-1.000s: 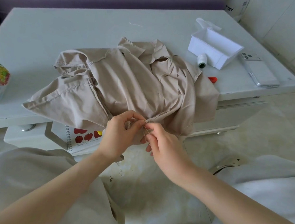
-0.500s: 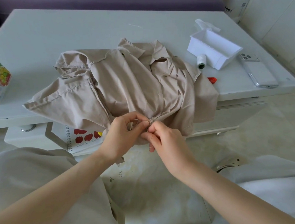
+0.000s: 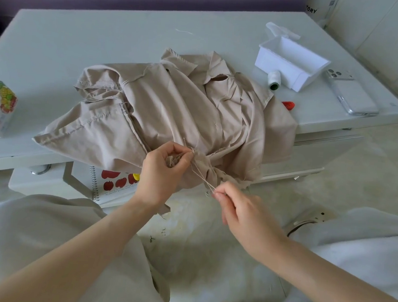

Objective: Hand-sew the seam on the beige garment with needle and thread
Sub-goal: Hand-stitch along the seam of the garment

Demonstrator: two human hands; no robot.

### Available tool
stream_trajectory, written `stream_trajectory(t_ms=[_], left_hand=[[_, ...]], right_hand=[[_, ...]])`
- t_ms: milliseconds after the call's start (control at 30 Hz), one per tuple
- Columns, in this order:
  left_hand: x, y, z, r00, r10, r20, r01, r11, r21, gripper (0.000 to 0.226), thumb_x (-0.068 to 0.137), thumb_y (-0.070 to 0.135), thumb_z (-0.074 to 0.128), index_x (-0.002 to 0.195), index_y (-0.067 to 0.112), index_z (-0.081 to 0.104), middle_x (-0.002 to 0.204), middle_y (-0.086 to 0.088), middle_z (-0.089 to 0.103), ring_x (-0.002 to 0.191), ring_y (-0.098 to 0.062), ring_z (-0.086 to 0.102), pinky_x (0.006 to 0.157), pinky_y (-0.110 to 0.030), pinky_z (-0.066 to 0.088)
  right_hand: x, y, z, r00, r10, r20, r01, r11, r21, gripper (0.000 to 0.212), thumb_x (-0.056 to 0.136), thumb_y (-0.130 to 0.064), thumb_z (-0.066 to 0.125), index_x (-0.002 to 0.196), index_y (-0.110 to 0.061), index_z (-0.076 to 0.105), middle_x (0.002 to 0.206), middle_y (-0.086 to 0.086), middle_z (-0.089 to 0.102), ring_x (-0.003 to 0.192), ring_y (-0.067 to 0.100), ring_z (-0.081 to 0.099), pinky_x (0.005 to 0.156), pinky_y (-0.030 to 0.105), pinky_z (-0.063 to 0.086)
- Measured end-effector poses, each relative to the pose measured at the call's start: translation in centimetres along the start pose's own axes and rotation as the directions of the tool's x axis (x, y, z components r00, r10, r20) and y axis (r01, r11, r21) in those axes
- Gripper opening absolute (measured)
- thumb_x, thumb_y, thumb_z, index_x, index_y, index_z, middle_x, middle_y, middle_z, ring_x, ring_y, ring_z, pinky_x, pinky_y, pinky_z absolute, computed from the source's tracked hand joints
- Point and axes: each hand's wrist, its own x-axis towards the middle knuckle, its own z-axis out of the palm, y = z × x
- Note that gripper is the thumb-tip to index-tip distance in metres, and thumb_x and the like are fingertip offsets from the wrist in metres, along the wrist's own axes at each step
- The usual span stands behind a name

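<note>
Two pinches: left fingers (image 3: 181, 153) on the beige garment (image 3: 173, 106), right fingers (image 3: 223, 193) on taut thread (image 3: 202, 177).

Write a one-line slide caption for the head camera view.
The left hand grips the bunched beige garment at the table edge while the right hand pinches thread stretched taut from it.

Left hand (image 3: 161, 171) pinches garment (image 3: 172, 110); right hand (image 3: 240, 213) pinches thread (image 3: 202, 177).

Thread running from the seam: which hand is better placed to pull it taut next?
Right, probably. The right hand pinches the thread, stretched from the seam, with open space behind it. The left hand grips the beige garment at the seam, anchoring it.
</note>
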Motion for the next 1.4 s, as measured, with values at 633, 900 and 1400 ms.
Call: stream_trajectory(t_ms=[633, 900, 1400], left_hand=[[0.6, -0.4, -0.2, 1.0, 0.02, 0.01, -0.021, 0.999, 0.03, 0.006, 0.087, 0.016, 0.067, 0.084, 0.011, 0.07, 0.08, 0.008, 0.07, 0.08, -0.006, 0.064, 0.079, -0.019, 0.051], [0.5, -0.4, -0.2, 0.996, 0.071, 0.045, -0.072, 0.997, 0.03, 0.01, 0.09, 0.011, 0.063, 0.083, 0.018, 0.066, 0.082, 0.013, 0.067, 0.08, 0.003, 0.061, 0.077, -0.011, 0.046], [-1.0, 1.0, 0.1, 0.941, 0.078, 0.33, -0.062, 0.996, -0.058, 0.018, 0.092, 0.004, 0.056, 0.08, 0.016, 0.062, 0.071, 0.004, 0.059, 0.063, -0.002, 0.051, 0.058, -0.009, 0.043]], right_hand=[[-3.2, 1.1, -0.9, 0.837, -0.315, 0.448, 0.441, 0.873, -0.21, 0.03, 0.095, -0.03, 0.035, 0.12, -0.023, 0.05, 0.079, -0.015, 0.068, 0.062, 0.002, 0.062, 0.044, 0.018, 0.044], [-1.9, 2.1, -2.0, 0.834, -0.321, 0.448, 0.487, 0.81, -0.327, 0.057, 0.095, -0.029, 0.032, 0.149, -0.022, 0.013, 0.138, -0.003, 0.048, 0.104, 0.013, 0.059, 0.087, 0.026, 0.05], [7.8, -3.1, -2.1, 0.851, 0.467, 0.242, -0.52, 0.678, 0.519, 0.02, 0.093, -0.023, 0.054, 0.082, -0.022, 0.07, 0.086, 0.006, 0.071, 0.083, 0.022, 0.068, 0.076, 0.035, 0.054]])
